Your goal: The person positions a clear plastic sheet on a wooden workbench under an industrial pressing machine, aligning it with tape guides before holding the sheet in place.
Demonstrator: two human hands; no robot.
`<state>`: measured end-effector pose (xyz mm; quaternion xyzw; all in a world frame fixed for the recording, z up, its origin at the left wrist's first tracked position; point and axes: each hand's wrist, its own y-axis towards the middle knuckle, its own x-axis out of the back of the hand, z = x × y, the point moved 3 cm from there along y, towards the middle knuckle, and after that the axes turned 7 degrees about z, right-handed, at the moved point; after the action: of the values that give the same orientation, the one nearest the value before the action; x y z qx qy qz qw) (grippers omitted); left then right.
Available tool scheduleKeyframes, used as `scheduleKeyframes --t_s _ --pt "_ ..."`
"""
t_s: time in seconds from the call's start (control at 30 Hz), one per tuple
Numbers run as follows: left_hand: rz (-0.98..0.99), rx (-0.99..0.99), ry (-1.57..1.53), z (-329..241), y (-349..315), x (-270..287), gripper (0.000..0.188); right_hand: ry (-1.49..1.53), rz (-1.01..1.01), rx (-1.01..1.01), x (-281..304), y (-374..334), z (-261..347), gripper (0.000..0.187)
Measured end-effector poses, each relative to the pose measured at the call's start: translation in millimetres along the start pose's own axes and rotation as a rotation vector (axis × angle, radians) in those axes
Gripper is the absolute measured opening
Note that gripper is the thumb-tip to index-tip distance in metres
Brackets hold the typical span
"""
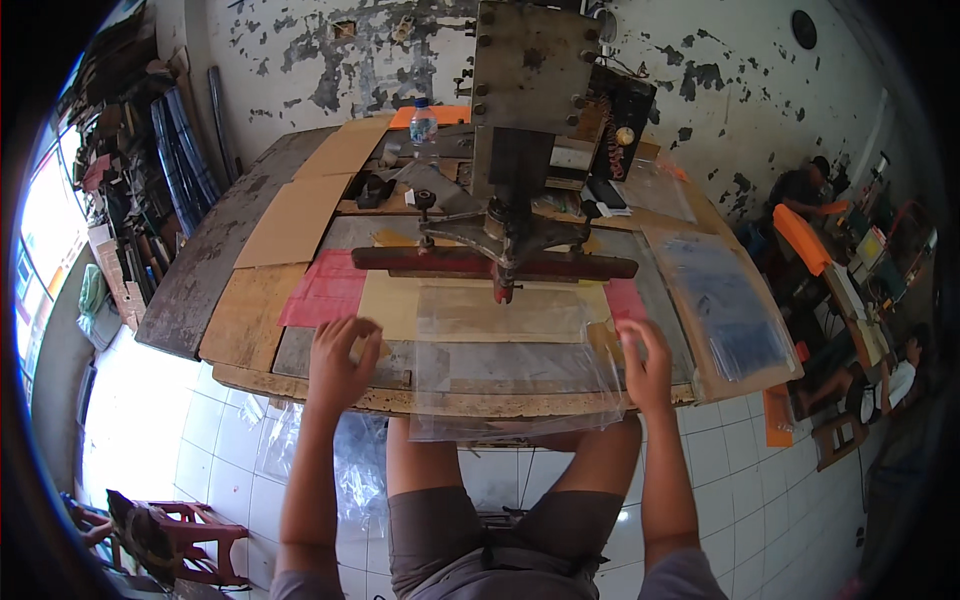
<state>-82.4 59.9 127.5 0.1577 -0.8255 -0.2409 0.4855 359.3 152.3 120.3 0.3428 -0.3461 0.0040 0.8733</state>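
A clear plastic sheet (515,365) lies over the front of the workbench, its near edge hanging past the wooden rim above my lap. My left hand (343,360) is raised to the left of the sheet, in front of a red sheet (325,290); its fingers are loosely curved with a gap to the thumb, and it holds nothing. Beside the sheet's right edge, my right hand (648,362) has its fingers bent and apart, with nothing visible in it. Beyond the sheet, the red horizontal bar (580,266) of a press hangs over a yellowish board (388,305).
A stack of clear plastic sheets (722,310) lies on the bench's right side. Cardboard pieces (290,222) cover its left side. A water bottle (423,122) stands at the back. The press column (535,70) rises behind the bar. Another person (805,185) sits far right.
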Motion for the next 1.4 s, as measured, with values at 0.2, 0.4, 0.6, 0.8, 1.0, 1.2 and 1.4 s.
scheduleKeyframes --t_s 0.2,0.4,0.6,0.8,1.0,1.2,1.4 --pt "0.241 0.199 -0.047 29 55 -41 0.024 -0.258 0.314 -0.273 -48 70 -34 0.029" --pt "0.171 0.113 -0.059 24 49 -62 0.025 -0.118 0.24 -0.292 -59 60 -55 0.032" --pt "0.188 0.046 -0.106 23 47 -59 0.024 -0.086 0.155 -0.239 -61 59 -56 0.025" --pt "0.214 0.042 -0.144 25 48 -60 0.024 0.026 0.101 -0.228 -57 61 -54 0.019" --pt "0.2 0.039 -0.176 27 47 -60 0.021 0.195 -0.012 -0.098 -57 61 -54 0.015" --pt "0.212 0.113 -0.28 11 40 -50 0.02 0.383 -0.058 -0.09 -48 36 -54 0.013" --pt "0.014 0.041 -0.546 -19 -12 -42 0.017 0.561 0.034 -0.29 -29 -27 -20 0.011"
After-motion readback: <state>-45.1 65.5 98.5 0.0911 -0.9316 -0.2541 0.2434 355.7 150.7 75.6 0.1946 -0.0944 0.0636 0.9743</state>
